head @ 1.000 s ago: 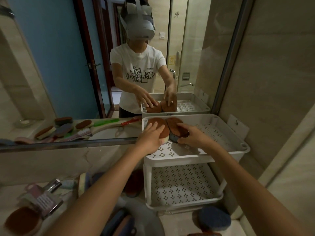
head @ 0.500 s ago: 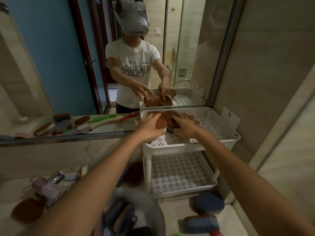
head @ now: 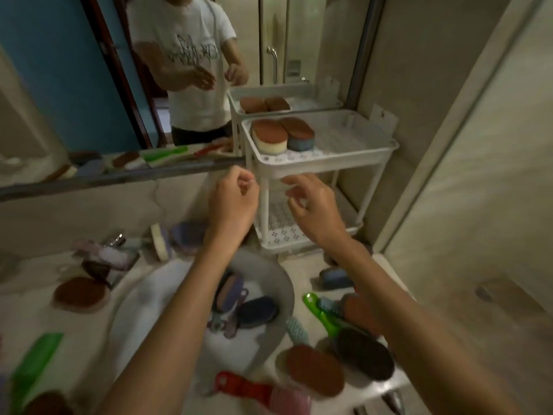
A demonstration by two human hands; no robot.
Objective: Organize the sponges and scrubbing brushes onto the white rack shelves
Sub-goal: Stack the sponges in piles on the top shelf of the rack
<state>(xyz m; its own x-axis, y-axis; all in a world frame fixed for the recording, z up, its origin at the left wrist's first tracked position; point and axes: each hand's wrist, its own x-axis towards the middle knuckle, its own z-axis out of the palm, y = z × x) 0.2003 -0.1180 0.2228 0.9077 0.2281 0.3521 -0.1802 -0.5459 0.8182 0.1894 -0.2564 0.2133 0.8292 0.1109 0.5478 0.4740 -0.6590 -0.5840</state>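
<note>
The white rack stands in the corner against the mirror. On its top shelf lie two brown-topped sponges side by side: a cream-bodied one at the left and a blue-bodied one to its right. The lower shelf shows only its perforated floor. My left hand and my right hand hover in front of the rack below the top shelf, fingers loosely curled, holding nothing. Several sponges and brushes lie around and inside the grey basin.
A brown sponge, a dark oval brush, a green-handled brush and a red-handled brush lie near the front. A brown round sponge and a green brush lie at left. The mirror rises behind; a wall stands at right.
Both hands have let go of the two sponges on the top shelf and drawn back and down in front of the rack. The camera has tilted down toward the counter.
</note>
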